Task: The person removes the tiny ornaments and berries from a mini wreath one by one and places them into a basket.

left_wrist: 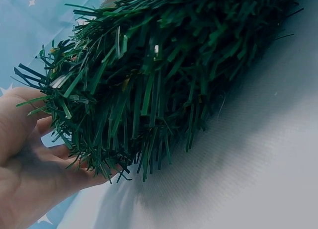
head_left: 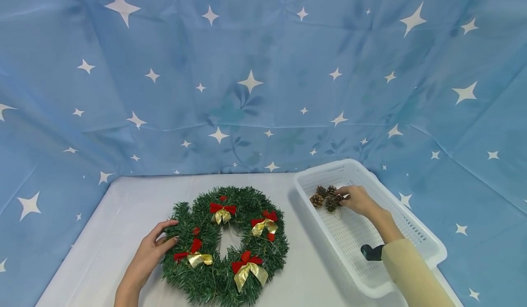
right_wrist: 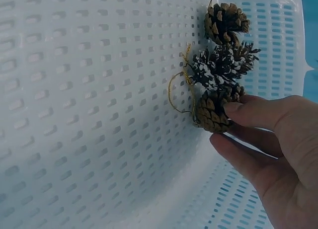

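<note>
A green tinsel wreath (head_left: 187, 277) with red-and-gold bows (head_left: 247, 270) lies on the table. At its left edge my left hand (head_left: 150, 252) holds the greenery; the left wrist view has the fingers curved about the wreath's rim (left_wrist: 134, 95), some fingertips hidden in the strands. Inside a white plastic basket (head_left: 350, 266), my right hand (head_left: 362, 201) pinches a brown pine cone (right_wrist: 212, 114) between thumb and fingers. A gold string loop (right_wrist: 171, 95) shows beside that cone. Several other pine cones (right_wrist: 226, 23) sit against it, one white-tipped cone (right_wrist: 208, 70) among them.
The basket stands at the right of the white-covered table (head_left: 148, 195), its perforated walls rising around the cones. Behind and beside the table hangs a blue curtain (head_left: 263, 105) with white stars. A dark wrist device (head_left: 372, 252) sits at my right sleeve.
</note>
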